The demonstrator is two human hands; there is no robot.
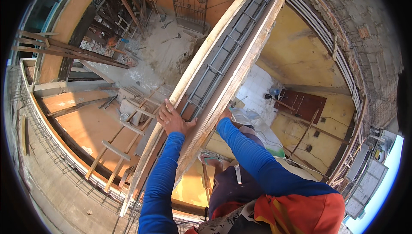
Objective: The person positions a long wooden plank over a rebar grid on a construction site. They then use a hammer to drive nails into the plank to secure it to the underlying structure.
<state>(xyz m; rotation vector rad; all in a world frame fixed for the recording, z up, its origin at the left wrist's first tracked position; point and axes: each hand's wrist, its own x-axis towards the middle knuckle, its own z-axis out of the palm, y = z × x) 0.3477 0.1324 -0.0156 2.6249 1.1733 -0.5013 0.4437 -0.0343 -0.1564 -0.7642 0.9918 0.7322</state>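
Observation:
A long wooden formwork trough runs diagonally through the middle, with a left board [192, 73] and a right board [248, 62]. Between them lies a steel rebar cage [215, 70] with cross ties. My left hand [172, 119] rests at the left board's top edge, fingers spread over it and thumb pointing across the trough toward the right board. My right hand [225, 114] is at the outer side of the right board; its fingers are mostly hidden by the board and the blue sleeve. Whether it grips the board does not show.
Rooms with orange and yellow walls lie far below on both sides. A wooden ladder [116, 149] leans at the lower left. Rebar [51, 141] lines the curved wall top. A metal grille [189, 0] stands at the back, and a brown door [305, 104] is below right.

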